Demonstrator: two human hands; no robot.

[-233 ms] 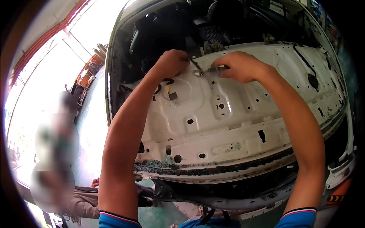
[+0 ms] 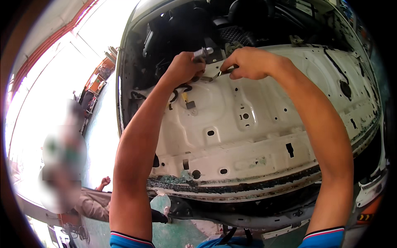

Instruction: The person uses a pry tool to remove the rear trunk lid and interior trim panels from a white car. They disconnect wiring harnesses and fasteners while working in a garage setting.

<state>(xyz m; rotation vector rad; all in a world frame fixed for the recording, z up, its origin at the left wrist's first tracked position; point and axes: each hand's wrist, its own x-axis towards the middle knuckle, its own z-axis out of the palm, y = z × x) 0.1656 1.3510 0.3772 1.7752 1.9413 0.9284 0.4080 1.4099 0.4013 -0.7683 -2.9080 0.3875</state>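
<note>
Two bare hands are close together over the far edge of a large cream-white painted sheet-metal panel (image 2: 264, 107) with stamped ribs and holes. The left hand (image 2: 184, 67) is curled tight around a silver cylindrical metal piece (image 2: 203, 52) that juts out past the thumb; its rest is hidden in the fist. The right hand (image 2: 253, 63) is closed, thumb and fingers pinching a slim tool with a flat silver blade (image 2: 208, 79); the palm covers its handle, and whether the blade touches the panel cannot be told.

Just nearer lies a small grey connector (image 2: 190, 105) on a yellow lead, beside black cables partly covered by the left forearm. Beyond the panel, black quilted seats (image 2: 237, 35) sink into shadow. At the left, a co-worker is blurred, and glare washes out the background.

Compared with the earlier frame, the silver piece now shows clearly above the left fist, the blade sits further left on the panel, the right hand is higher, and the co-worker's hand (image 2: 106, 181) is raised.
</note>
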